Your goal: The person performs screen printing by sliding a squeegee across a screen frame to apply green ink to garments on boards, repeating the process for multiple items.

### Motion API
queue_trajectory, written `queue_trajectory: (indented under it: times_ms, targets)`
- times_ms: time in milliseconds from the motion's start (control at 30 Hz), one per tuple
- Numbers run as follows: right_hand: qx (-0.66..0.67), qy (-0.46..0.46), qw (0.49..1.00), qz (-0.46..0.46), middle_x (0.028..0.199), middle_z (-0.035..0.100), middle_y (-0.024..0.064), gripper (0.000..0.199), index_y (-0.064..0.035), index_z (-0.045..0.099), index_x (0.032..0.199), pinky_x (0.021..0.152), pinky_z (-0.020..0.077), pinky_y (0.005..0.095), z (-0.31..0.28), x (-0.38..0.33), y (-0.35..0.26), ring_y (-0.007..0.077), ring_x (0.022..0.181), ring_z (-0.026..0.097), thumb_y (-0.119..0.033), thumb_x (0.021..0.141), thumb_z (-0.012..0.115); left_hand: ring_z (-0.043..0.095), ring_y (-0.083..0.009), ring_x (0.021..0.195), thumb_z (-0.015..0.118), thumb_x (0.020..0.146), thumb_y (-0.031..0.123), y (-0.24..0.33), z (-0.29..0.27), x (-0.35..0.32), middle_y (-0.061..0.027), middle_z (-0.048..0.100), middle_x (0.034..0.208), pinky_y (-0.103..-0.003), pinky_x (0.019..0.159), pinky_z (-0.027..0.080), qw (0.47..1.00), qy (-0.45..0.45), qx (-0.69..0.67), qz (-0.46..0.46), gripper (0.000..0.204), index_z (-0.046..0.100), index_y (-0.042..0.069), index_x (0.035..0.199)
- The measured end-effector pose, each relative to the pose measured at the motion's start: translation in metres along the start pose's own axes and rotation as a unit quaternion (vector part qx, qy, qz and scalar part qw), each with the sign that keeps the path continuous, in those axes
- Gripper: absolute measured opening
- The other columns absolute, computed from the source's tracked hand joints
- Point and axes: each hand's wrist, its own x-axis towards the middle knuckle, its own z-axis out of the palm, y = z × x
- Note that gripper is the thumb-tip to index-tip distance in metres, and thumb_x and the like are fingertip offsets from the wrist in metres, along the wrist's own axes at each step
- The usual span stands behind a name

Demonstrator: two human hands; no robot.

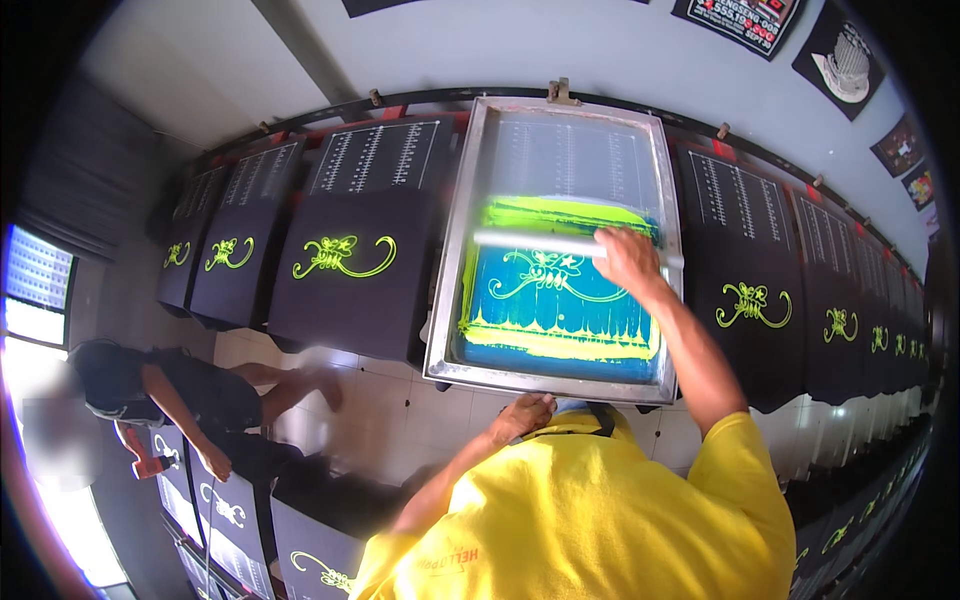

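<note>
My right hand [628, 262] is closed around a long pale squeegee [540, 243], near its right end. The squeegee lies across the mesh of a metal-framed printing screen [450, 300]. Bright yellow-green ink [570, 212] is banded beyond the squeegee and streaked along the near part of the blue stencil [560, 310]. A curling floral outline shows in the stencil. My left hand [525, 414] is curled closed just below the screen's near edge, close to my yellow shirt; whatever its fingers hold is hidden.
Dark fabric panels [350, 290] with yellow-green floral prints line both sides of the screen. A hinge clamp [562, 92] meets the screen's far edge on a long rail. At left, another person [180, 385] in dark clothes bends near a red tool [145, 455]. More printed panels [225, 515] stand behind.
</note>
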Motion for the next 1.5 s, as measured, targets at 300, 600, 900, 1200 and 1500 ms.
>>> queue_trajectory:
  times_ms: [300,600,900,1200,1500]
  targets:
    - [0.281,-0.3,0.906,0.103,0.081,0.071,0.0181,0.039,-0.0008,0.072,0.092,0.066,0.0518,0.0372,-0.027,0.06,0.051,0.0261,0.072,0.068,-0.022,0.059,0.077,0.033,-0.0069,0.052,0.048,0.103,0.036,0.016,0.006,-0.007,0.0052,0.037,0.059,-0.025,0.049,0.027,0.999,-0.022,-0.04,0.0,0.034,0.057,0.006,0.09]
    - [0.013,-0.051,0.998,-0.028,0.105,0.066,0.0147,0.034,-0.0051,0.06,0.102,0.079,0.0547,0.0444,-0.034,-0.1,-0.076,0.0326,0.099,0.066,-0.019,0.075,0.075,0.036,-0.0081,0.05,0.045,0.105,0.037,-0.001,-0.002,-0.001,0.0029,0.039,0.061,-0.024,0.047,0.031,0.999,-0.04,-0.001,0.023,0.036,0.056,0.006,0.089]
    - [-0.003,-0.057,0.998,0.009,0.111,0.062,0.0112,0.046,-0.0047,0.059,0.11,0.078,0.0555,0.0414,-0.02,-0.131,-0.094,0.0306,0.1,0.062,-0.015,0.07,0.079,0.045,-0.0283,0.124,0.073,0.078,0.024,0.135,-0.017,-0.075,-0.0148,0.053,0.127,-0.048,0.096,0.04,0.615,0.252,0.664,0.343,0.045,0.066,0.008,0.12]
    - [-0.038,0.011,0.999,-0.011,0.113,0.061,0.0135,0.052,-0.0052,0.059,0.121,0.083,0.0514,0.0444,-0.057,-0.173,-0.037,0.0309,0.098,0.062,-0.01,0.071,0.075,0.06,-0.0382,0.094,0.061,0.063,0.002,0.145,-0.084,-0.017,-0.0179,0.06,0.096,-0.047,0.081,0.051,0.585,0.195,0.696,0.369,0.022,0.061,0.0,0.085]
    - [0.062,0.02,0.997,0.048,0.088,0.064,0.0142,0.029,-0.0006,0.063,0.092,0.077,0.0509,0.046,-0.06,-0.158,-0.015,0.0355,0.085,0.063,-0.009,0.068,0.076,0.067,-0.0395,0.084,0.06,0.071,-0.001,0.175,-0.083,-0.016,-0.0196,0.069,0.091,-0.046,0.076,0.055,0.649,0.193,0.685,0.268,0.024,0.065,0.003,0.094]
